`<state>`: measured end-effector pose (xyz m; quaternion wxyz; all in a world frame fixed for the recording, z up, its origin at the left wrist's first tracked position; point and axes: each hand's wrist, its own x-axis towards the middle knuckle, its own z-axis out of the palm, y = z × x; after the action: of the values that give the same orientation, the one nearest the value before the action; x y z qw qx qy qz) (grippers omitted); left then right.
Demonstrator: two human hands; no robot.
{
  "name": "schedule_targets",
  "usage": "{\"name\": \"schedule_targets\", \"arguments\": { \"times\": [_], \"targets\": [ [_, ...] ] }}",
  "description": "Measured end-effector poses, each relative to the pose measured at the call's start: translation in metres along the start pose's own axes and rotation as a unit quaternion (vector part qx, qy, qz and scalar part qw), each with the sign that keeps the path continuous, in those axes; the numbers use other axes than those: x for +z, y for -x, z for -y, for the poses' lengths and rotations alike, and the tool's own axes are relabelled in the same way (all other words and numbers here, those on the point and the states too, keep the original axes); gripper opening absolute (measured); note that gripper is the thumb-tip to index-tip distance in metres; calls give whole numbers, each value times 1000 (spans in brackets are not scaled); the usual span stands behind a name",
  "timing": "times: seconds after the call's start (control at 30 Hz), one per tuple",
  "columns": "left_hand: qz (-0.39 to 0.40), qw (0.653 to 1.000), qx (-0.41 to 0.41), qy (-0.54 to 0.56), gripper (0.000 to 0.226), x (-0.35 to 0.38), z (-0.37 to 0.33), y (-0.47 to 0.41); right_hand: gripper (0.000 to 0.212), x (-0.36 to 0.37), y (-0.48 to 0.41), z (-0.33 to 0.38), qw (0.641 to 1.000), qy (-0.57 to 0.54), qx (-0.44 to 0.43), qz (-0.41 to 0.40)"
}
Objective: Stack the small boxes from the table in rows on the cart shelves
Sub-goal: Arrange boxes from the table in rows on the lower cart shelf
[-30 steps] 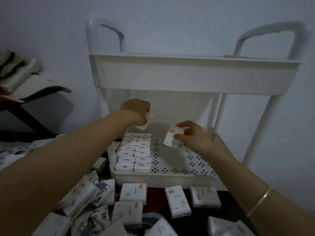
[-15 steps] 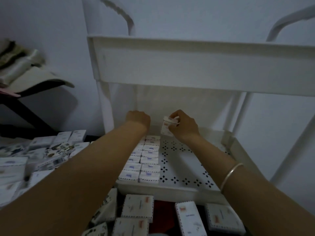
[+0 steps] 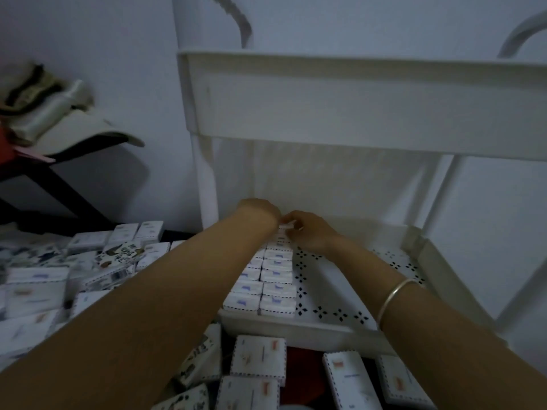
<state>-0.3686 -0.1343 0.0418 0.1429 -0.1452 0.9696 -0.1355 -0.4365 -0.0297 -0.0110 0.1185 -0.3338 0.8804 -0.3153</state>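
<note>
Two rows of small white boxes (image 3: 276, 276) stand side by side on the left part of the cart's perforated middle shelf (image 3: 334, 294). Both my hands reach to the far end of those rows, close together. My right hand (image 3: 312, 232) pinches a small white box (image 3: 287, 226) and holds it down at the back of the right row. My left hand (image 3: 260, 211) is curled at the back of the left row; what its fingers hold is hidden. Several more boxes (image 3: 259, 355) lie loose on the dark table below and to the left.
The cart's white upper tray (image 3: 355, 105) hangs low over the shelf. White cart posts (image 3: 204, 179) flank the shelf. A dark side table (image 3: 44, 173) with a cap and cloth sits at the far left. A bangle (image 3: 396, 294) circles my right wrist.
My right hand carried its box left and down to the back of the right row, meeting my left hand. The view moved closer to the shelf.
</note>
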Motion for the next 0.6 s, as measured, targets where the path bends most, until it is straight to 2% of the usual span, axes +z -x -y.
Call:
{"name": "schedule_targets", "arguments": {
  "times": [0.1,0.2,0.3,0.43,0.5,0.6],
  "targets": [
    [-30,999,29,-10,25,-4,-4,15,42,3,6,0,1000,-9,23,16],
    [-97,994,58,-4,31,-6,-10,36,67,2,17,3,997,-52,61,5],
    [-142,979,115,85,31,-1,-20,63,80,-4,35,6,995,-49,85,-31],
    [-86,942,195,260,25,11,-30,110,75,-17,82,1,995,-11,33,-93],
    [-64,926,227,295,22,19,-32,135,70,-24,110,-5,994,6,21,-111],
    [50,912,274,300,26,33,-41,168,62,-28,154,-9,994,-4,21,-105]
  ]
}}
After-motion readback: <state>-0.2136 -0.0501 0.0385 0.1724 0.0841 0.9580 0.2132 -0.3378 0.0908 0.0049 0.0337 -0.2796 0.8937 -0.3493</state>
